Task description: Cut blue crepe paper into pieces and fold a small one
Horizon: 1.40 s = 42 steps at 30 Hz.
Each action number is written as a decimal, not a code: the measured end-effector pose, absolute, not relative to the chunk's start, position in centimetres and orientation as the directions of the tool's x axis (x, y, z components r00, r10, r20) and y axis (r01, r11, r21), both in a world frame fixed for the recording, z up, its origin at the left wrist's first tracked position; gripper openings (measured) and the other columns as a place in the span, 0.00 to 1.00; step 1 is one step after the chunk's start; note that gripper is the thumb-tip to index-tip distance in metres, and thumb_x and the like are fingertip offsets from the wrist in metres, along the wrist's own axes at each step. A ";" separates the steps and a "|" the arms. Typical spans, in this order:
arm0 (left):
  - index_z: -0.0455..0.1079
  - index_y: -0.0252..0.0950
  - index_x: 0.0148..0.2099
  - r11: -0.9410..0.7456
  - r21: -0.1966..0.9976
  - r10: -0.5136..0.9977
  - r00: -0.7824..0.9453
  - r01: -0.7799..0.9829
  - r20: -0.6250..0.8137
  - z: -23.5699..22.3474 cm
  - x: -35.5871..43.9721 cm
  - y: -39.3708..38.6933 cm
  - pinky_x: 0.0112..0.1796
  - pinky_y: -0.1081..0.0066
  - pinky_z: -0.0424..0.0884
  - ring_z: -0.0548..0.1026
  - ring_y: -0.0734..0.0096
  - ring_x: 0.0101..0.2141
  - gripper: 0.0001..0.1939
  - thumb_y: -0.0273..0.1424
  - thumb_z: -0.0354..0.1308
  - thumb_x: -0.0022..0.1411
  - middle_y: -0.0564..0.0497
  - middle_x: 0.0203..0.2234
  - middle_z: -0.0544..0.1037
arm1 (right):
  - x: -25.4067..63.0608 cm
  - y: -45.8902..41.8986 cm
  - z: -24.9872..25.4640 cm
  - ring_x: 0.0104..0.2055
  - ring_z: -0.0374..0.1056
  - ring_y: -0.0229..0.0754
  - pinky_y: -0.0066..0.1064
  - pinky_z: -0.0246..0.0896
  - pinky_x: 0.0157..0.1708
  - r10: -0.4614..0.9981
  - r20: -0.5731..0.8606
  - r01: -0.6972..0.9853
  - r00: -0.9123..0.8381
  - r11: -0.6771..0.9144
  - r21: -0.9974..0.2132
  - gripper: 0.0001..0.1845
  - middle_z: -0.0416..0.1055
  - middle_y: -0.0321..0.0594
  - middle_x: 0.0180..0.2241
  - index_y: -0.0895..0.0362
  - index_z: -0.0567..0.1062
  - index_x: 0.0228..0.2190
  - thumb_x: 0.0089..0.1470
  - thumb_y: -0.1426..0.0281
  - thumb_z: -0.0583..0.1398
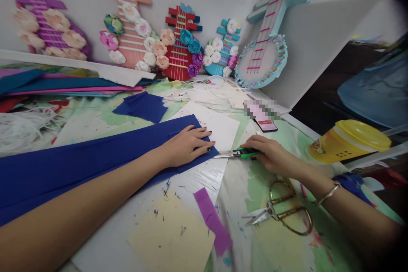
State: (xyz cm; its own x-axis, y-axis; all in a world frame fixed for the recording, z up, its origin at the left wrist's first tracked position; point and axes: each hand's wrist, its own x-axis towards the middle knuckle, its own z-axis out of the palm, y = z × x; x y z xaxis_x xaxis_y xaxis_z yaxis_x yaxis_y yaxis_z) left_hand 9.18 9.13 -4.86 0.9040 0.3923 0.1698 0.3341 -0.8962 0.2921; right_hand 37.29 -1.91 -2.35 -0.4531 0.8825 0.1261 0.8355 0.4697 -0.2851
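Observation:
My left hand (188, 143) lies flat with fingers stretched out on the end of a long dark blue paper strip (79, 163), pressing it onto the table. My right hand (273, 154) is closed around a green-handled cutter (239, 153), whose metal tip points left and touches the blue paper's end beside my left fingertips. A white sheet (219, 129) lies under the paper's end.
Gold-handled scissors (280, 214) lie near my right forearm. A purple paper strip (213, 221) and a cream sheet (172, 233) lie in front. A phone (264, 120), a yellow-lidded cup (347, 140), another blue paper piece (142, 107) and several flower-decorated paper guitars (180, 44) stand behind.

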 end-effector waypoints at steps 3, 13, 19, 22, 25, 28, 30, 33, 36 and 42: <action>0.66 0.46 0.57 -0.893 0.303 0.391 0.907 0.332 0.159 -4.8 9.2 9.2 0.59 0.49 0.49 0.56 0.60 0.62 0.18 0.37 0.42 0.70 0.48 0.60 0.64 | 37.1 -1.8 -2.4 0.45 0.65 0.48 0.40 0.62 0.44 0.888 0.120 0.840 -0.444 0.459 -0.290 0.25 0.68 0.45 0.42 0.55 0.70 0.45 0.45 0.85 0.52; 0.66 0.46 0.57 -0.875 0.371 0.395 0.902 0.311 0.175 -4.9 9.2 9.3 0.59 0.47 0.48 0.56 0.59 0.62 0.18 0.37 0.43 0.70 0.49 0.60 0.64 | 35.6 -1.1 -1.6 0.42 0.64 0.46 0.37 0.60 0.41 0.899 0.079 0.848 -0.430 0.433 -0.306 0.22 0.68 0.44 0.39 0.57 0.69 0.40 0.44 0.86 0.53; 0.66 0.42 0.57 -0.836 0.461 0.437 0.870 0.299 0.229 -5.0 9.0 9.9 0.59 0.50 0.50 0.61 0.65 0.60 0.17 0.32 0.45 0.69 0.48 0.58 0.67 | 36.5 -1.1 -1.3 0.40 0.64 0.46 0.37 0.59 0.40 0.905 0.065 0.852 -0.421 0.419 -0.314 0.21 0.68 0.42 0.38 0.56 0.69 0.39 0.44 0.86 0.54; 0.66 0.41 0.57 -0.820 0.493 0.460 0.849 0.293 0.261 -5.1 8.9 10.1 0.60 0.51 0.51 0.63 0.67 0.59 0.17 0.32 0.45 0.69 0.48 0.57 0.69 | 36.4 -0.9 -1.3 0.41 0.64 0.46 0.36 0.59 0.40 0.902 0.068 0.847 -0.426 0.424 -0.319 0.21 0.69 0.42 0.38 0.56 0.69 0.40 0.45 0.85 0.54; 0.67 0.42 0.56 -0.819 0.495 0.461 0.846 0.290 0.269 -5.1 8.9 10.2 0.59 0.51 0.52 0.64 0.66 0.58 0.17 0.32 0.46 0.69 0.48 0.56 0.70 | 35.8 -0.6 -1.4 0.41 0.65 0.46 0.36 0.59 0.41 0.895 0.074 0.839 -0.441 0.440 -0.321 0.21 0.69 0.43 0.39 0.56 0.69 0.41 0.46 0.85 0.54; 0.67 0.42 0.56 -0.837 0.465 0.439 0.862 0.289 0.254 -5.1 9.1 10.0 0.59 0.50 0.52 0.63 0.64 0.59 0.16 0.31 0.48 0.68 0.47 0.56 0.69 | 34.9 -0.4 -1.5 0.43 0.65 0.46 0.36 0.59 0.42 0.883 0.081 0.827 -0.461 0.461 -0.322 0.20 0.68 0.43 0.40 0.56 0.69 0.41 0.47 0.85 0.54; 0.67 0.42 0.56 -0.854 0.435 0.416 0.877 0.287 0.239 -5.2 9.2 9.8 0.59 0.49 0.50 0.61 0.63 0.60 0.16 0.31 0.49 0.67 0.46 0.57 0.68 | 34.4 -0.4 -1.4 0.44 0.64 0.46 0.36 0.60 0.42 0.878 0.085 0.821 -0.470 0.471 -0.323 0.20 0.68 0.44 0.41 0.56 0.69 0.41 0.47 0.85 0.54; 0.66 0.44 0.57 -0.874 0.392 0.392 0.893 0.287 0.221 -5.2 9.3 9.8 0.58 0.47 0.49 0.59 0.61 0.61 0.17 0.31 0.49 0.68 0.45 0.59 0.66 | 33.8 -0.7 -1.3 0.43 0.65 0.46 0.36 0.61 0.41 0.876 0.091 0.818 -0.475 0.477 -0.323 0.20 0.68 0.45 0.41 0.56 0.69 0.41 0.47 0.85 0.54; 0.65 0.45 0.57 -0.880 0.362 0.395 0.896 0.306 0.204 -5.3 9.3 9.8 0.58 0.49 0.48 0.59 0.62 0.61 0.17 0.31 0.48 0.68 0.46 0.59 0.65 | 33.8 -1.0 -1.3 0.43 0.65 0.46 0.36 0.61 0.41 0.874 0.103 0.816 -0.474 0.480 -0.322 0.20 0.68 0.44 0.41 0.55 0.69 0.42 0.48 0.85 0.54; 0.67 0.46 0.56 -0.876 0.344 0.417 0.890 0.338 0.187 -5.1 9.5 9.8 0.58 0.52 0.51 0.60 0.63 0.60 0.16 0.33 0.49 0.68 0.46 0.60 0.64 | 35.1 -1.4 -1.3 0.43 0.65 0.48 0.38 0.60 0.40 0.880 0.108 0.822 -0.462 0.471 -0.320 0.22 0.68 0.44 0.40 0.55 0.69 0.40 0.45 0.86 0.53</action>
